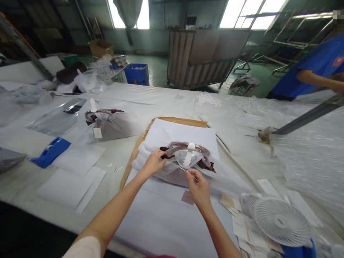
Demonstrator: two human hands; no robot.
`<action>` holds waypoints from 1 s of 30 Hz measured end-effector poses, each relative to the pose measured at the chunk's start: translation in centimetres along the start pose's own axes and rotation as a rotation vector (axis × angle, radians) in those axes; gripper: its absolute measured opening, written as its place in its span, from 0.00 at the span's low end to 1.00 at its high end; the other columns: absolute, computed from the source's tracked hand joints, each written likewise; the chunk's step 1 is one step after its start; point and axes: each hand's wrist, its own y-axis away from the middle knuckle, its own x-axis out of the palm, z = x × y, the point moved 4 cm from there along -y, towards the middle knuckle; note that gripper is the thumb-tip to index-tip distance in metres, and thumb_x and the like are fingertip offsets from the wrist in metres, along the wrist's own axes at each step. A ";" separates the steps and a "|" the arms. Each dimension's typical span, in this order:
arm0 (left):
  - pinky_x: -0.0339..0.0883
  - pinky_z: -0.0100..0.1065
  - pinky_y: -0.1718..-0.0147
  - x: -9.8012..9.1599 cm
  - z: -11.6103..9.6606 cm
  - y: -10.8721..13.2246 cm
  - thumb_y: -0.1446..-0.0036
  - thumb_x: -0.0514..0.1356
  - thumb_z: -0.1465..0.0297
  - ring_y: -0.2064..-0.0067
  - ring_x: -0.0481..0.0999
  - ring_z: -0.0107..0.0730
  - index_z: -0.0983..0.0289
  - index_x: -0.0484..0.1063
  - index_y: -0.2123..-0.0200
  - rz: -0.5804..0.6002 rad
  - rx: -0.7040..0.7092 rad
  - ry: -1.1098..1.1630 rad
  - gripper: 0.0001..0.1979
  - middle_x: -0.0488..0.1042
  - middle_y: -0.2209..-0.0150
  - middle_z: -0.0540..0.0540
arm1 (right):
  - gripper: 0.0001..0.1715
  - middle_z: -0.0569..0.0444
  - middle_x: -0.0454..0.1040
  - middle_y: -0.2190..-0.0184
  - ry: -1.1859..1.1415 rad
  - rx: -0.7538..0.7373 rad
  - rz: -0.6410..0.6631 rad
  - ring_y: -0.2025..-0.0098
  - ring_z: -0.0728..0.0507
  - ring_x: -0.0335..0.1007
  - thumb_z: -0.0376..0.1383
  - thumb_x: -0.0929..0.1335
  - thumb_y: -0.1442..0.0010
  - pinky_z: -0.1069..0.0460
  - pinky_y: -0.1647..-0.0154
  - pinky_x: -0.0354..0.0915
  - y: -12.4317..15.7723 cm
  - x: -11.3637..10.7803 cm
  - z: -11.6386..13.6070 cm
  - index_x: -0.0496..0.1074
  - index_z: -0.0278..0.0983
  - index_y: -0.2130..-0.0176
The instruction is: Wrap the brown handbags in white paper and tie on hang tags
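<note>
A handbag (172, 175) wrapped in thin translucent film lies in front of me, its brown handles (200, 147) also wrapped and banded with white paper. My left hand (154, 163) is at the bag's left side, fingers closed on the film near the dark handle base. My right hand (198, 185) pinches a thin whitish strand (183, 168) at the front of the bag, just below a white jagged-edged strip (187, 158). What lies inside the right fist is hidden. White sheets and brown paper (180, 121) are under the bag.
A second wrapped bag (118, 125) with a white tag stands at left, near a blue tape dispenser (52, 152) and white sheets (71, 186). A white fan (282, 221) and paper cards (243, 229) are at right. Beyond, a blue-shirted person (303, 77) stands beside plastic film (309, 150).
</note>
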 end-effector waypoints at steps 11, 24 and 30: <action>0.64 0.37 0.55 0.8 -0.9 -1.1 0.40 0.55 0.69 0.56 0.70 0.39 0.63 0.71 0.54 0.098 0.094 -0.129 0.13 0.70 0.59 0.59 | 0.17 0.42 0.72 0.50 0.261 -0.396 0.141 0.55 0.41 0.72 0.43 0.58 0.33 0.49 0.54 0.65 -3.3 5.0 0.9 0.70 0.37 0.61; 0.60 0.32 0.66 1.5 0.1 0.6 0.40 0.55 0.59 0.64 0.72 0.36 0.62 0.73 0.60 0.039 -0.103 0.004 0.14 0.72 0.68 0.54 | 0.12 0.50 0.75 0.65 0.169 -0.476 0.188 0.63 0.44 0.71 0.40 0.61 0.34 0.51 0.58 0.65 -3.9 5.0 -1.2 0.70 0.38 0.64; 0.59 0.32 0.65 1.0 -2.2 -1.9 0.38 0.51 0.62 0.63 0.73 0.37 0.62 0.69 0.61 0.065 -0.074 -0.069 0.11 0.73 0.66 0.56 | 0.11 0.44 0.70 0.48 0.192 -0.622 0.189 0.45 0.42 0.67 0.36 0.59 0.33 0.48 0.47 0.64 -3.7 5.2 0.7 0.70 0.38 0.61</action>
